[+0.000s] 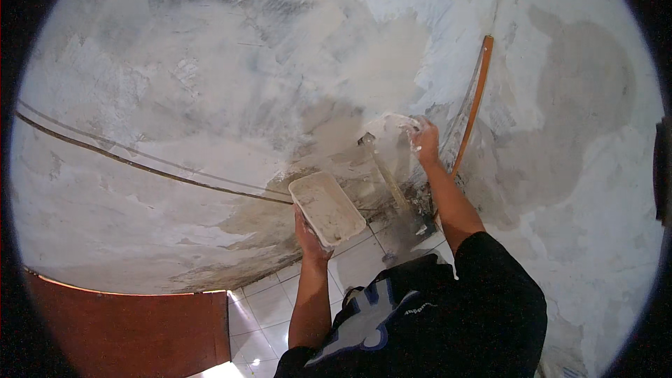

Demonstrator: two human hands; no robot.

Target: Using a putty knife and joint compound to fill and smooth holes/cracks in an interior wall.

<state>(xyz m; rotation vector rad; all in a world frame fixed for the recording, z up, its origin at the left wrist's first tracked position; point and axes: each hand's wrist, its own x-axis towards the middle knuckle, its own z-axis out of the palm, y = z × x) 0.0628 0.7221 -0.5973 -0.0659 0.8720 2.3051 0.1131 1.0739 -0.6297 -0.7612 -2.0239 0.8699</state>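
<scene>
A pale rectangular tray [329, 204], shallow and rounded at its corners, sits in the left hand [310, 236] in front of the wall [231, 119], low down and a little left of the right hand [425, 143]. Its open face is turned up toward the head; inside, a thin beige-white coating covers the bottom, with a few darker smudges, and how deep it is cannot be told. The left hand wraps the near left side and lower end of the tray, thumb along the side and the other fingers mostly hidden beneath, with pale paste on the skin; its forearm rises almost straight from below. The right arm reaches further up and forward, the hand raised at the wall, fingers bent and daubed with white, at the right end of a curved white patch [390, 124]. Whether those fingers pinch a tool there cannot be made out. Below the patch, a slanting pale pipe [387, 176] runs down toward the corner. Right of the hand stands an orange-brown strip [474, 105]; to the left, a dark cable [147, 168] crosses the wall. White floor tiles [357, 260] show beneath the tray.
</scene>
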